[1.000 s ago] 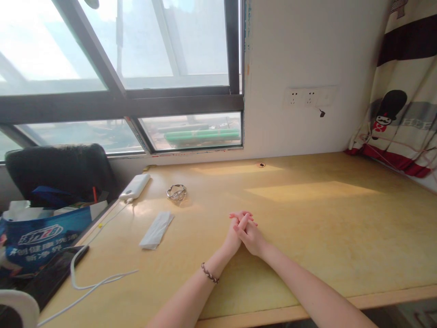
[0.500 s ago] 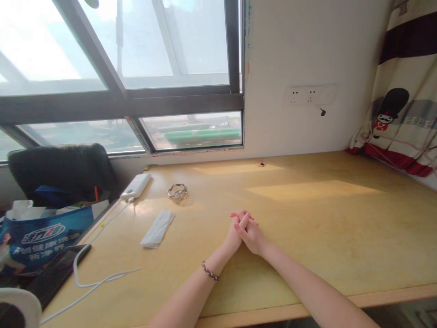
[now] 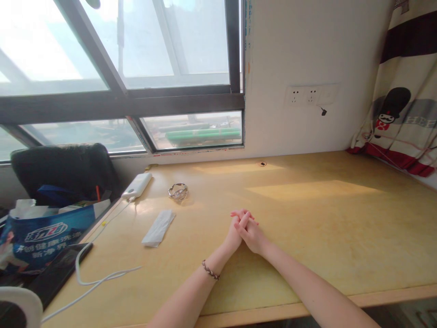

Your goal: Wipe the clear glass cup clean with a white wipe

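Observation:
My left hand (image 3: 233, 236) and my right hand (image 3: 254, 238) are clasped, fingers interlaced, resting on the wooden desk (image 3: 307, 241). Both are closed around each other, and I see no object in them; the space between the palms is hidden. A braided bracelet (image 3: 210, 270) circles my left wrist. To the left of the hands lies a flat white packet (image 3: 159, 228), perhaps folded tissue. Beyond it sits a silvery, openwork ring-shaped piece (image 3: 178, 192), apart from both hands.
A white power bank (image 3: 137, 186) lies by the desk's left edge, its white cable (image 3: 102, 284) trailing toward me. Beside the desk are a dark chair (image 3: 64, 166) and a blue printed bag (image 3: 51, 237). A window, wall sockets (image 3: 303, 94) and a curtain (image 3: 406, 109) border the far side.
The view has shifted very slightly. My clasped hands and the things on the desk stay in place.

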`<act>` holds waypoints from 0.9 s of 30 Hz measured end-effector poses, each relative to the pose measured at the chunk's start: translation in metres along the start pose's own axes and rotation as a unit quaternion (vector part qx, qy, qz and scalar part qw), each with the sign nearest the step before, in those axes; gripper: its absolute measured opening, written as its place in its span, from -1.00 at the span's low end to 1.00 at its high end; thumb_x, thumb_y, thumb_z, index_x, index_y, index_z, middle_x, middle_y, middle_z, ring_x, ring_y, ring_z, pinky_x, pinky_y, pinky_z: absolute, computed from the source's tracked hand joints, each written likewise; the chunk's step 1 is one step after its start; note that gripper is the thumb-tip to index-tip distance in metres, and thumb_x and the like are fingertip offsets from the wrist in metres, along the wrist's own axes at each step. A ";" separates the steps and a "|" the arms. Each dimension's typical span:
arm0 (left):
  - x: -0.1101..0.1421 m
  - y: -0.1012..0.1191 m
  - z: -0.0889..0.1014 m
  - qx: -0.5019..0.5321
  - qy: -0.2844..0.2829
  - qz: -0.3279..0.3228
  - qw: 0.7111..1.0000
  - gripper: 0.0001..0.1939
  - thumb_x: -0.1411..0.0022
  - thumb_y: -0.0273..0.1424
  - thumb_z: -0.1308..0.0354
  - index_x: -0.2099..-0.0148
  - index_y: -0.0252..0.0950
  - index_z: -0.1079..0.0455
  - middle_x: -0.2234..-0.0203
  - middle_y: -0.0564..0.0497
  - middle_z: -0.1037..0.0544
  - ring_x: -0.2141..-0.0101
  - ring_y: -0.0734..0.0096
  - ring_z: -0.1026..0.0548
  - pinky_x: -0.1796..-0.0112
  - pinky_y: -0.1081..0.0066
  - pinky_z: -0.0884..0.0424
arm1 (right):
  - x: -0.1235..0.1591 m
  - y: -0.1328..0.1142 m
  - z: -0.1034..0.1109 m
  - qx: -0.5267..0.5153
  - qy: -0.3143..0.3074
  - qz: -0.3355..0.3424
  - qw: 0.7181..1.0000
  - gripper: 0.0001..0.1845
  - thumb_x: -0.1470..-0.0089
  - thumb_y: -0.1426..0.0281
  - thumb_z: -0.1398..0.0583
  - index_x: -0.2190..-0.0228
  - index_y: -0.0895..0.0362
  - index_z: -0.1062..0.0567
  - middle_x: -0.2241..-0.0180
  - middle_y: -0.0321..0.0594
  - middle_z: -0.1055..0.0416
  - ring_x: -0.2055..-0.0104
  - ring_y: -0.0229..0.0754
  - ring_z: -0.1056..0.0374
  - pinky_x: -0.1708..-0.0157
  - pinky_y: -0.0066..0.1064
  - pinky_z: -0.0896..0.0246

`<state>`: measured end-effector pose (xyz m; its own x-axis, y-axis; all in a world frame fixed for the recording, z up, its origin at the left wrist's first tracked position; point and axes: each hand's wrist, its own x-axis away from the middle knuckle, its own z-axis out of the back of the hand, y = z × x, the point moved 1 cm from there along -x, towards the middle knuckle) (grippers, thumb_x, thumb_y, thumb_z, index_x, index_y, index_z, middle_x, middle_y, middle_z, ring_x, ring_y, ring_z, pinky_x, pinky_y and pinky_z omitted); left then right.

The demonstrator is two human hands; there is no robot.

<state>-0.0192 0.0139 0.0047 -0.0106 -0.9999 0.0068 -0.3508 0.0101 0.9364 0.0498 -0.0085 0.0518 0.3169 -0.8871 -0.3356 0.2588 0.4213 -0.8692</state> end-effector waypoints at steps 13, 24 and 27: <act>-0.006 -0.017 0.005 0.021 -0.011 -0.001 1.000 -0.62 0.17 -0.04 -0.14 0.41 -0.24 -0.32 0.44 -0.03 -0.29 0.38 0.29 -0.33 0.42 0.34 -0.38 | 0.000 -0.001 0.000 -0.006 -0.003 0.001 1.000 -0.64 -0.11 0.24 0.01 0.07 0.06 -0.27 0.15 -0.21 -0.30 0.06 -0.19 -0.21 0.07 -0.35 -0.13; -0.010 -0.025 0.008 0.012 -0.010 0.002 1.000 -0.51 0.24 0.07 -0.12 0.42 -0.24 -0.30 0.45 -0.02 -0.28 0.38 0.30 -0.33 0.40 0.34 -0.37 | 0.000 0.000 0.000 -0.005 0.000 -0.001 1.000 -0.64 -0.10 0.24 0.02 0.07 0.07 -0.27 0.15 -0.20 -0.30 0.07 -0.19 -0.21 0.08 -0.35 -0.13; -0.008 -0.022 0.005 0.007 0.001 0.014 1.000 -0.51 0.21 0.07 -0.09 0.40 -0.25 -0.28 0.44 -0.02 -0.27 0.37 0.30 -0.33 0.39 0.35 -0.37 | 0.000 0.000 0.000 0.000 -0.002 -0.004 1.000 -0.63 -0.10 0.23 0.02 0.07 0.07 -0.27 0.15 -0.20 -0.30 0.07 -0.18 -0.21 0.08 -0.34 -0.13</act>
<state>-0.0164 0.0220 -0.0175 -0.0191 -0.9993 0.0329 -0.3629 0.0376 0.9311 0.0493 -0.0086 0.0518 0.3182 -0.8897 -0.3273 0.2609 0.4141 -0.8720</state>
